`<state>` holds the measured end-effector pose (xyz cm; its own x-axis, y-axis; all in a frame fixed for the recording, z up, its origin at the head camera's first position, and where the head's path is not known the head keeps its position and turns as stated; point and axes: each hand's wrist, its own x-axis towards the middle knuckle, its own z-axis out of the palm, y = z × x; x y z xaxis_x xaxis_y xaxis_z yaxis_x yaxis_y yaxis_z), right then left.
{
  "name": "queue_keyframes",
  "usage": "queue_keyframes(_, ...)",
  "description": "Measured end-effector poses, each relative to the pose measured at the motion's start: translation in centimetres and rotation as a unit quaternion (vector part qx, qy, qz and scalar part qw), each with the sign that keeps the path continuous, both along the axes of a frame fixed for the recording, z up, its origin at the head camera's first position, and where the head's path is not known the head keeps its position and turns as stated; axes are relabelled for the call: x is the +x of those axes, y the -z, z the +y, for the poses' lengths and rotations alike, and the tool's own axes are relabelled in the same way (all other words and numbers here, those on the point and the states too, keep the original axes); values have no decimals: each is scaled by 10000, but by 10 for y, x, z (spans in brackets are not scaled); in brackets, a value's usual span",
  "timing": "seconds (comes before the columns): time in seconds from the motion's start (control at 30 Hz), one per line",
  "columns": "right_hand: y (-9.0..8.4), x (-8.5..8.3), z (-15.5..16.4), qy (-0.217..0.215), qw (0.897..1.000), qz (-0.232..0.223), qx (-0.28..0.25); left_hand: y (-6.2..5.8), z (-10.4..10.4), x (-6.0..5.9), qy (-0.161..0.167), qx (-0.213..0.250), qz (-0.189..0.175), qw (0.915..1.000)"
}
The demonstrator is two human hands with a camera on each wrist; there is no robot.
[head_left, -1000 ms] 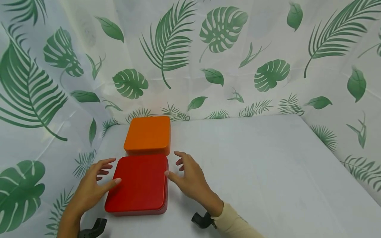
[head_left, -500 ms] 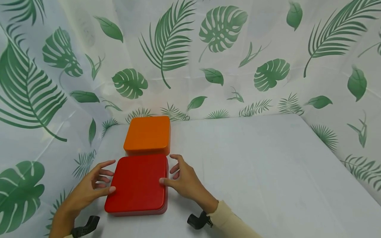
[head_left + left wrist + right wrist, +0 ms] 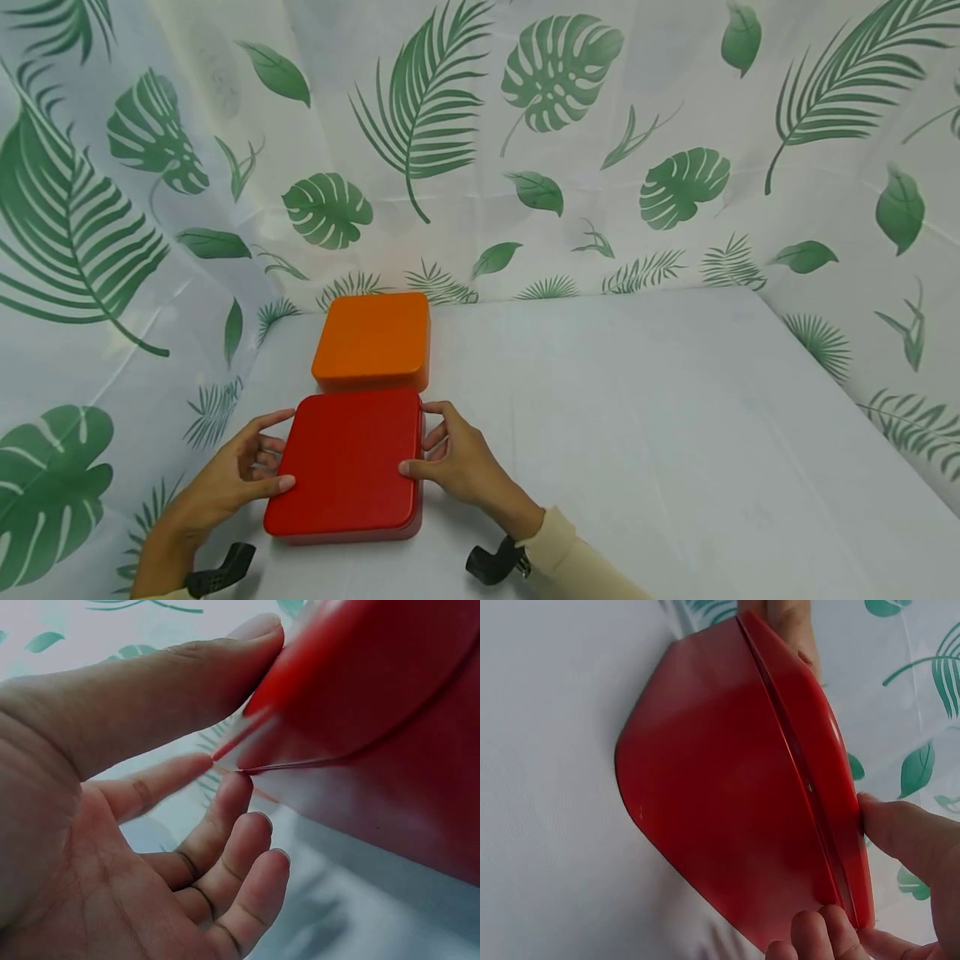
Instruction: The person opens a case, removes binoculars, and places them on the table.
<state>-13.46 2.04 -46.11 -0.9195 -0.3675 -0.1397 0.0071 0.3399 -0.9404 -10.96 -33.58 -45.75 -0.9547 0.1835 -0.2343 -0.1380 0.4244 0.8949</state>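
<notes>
In the head view, a square red metal tin with rounded corners (image 3: 345,462) is seen lying on the white cloth-covered counter (image 3: 637,417), just in front of a square orange tin (image 3: 372,340) that it touches or nearly touches. The left hand (image 3: 225,483) is set against the red tin's left edge and the right hand (image 3: 457,462) against its right edge; a second ago both hands were held open just clear of the tin, and the fingers have since been closed in onto the lid's rim, so a two-sided hold on the lid is judged to be established. In the left wrist view, the thumb (image 3: 172,682) is laid on top of the lid while the fingers (image 3: 225,847) are curled beneath its edge. In the right wrist view, the seam between lid and base is shown, with the thumb (image 3: 907,832) pressed on the rim and fingertips (image 3: 817,934) hooked under it. A leaf-printed curtain (image 3: 525,142) is hung behind.
</notes>
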Motion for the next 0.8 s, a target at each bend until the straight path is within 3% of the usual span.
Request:
queue_keyframes(0.17, 0, 2, -1, 67, 9998, -105, -123, -1, 2, 0, -60, 18, -263, 9996)
queue_keyframes(0.8, -6, 11, -9, 539, 9959, -404, -609, -8, 6, 6, -408, 101, -466, 9980)
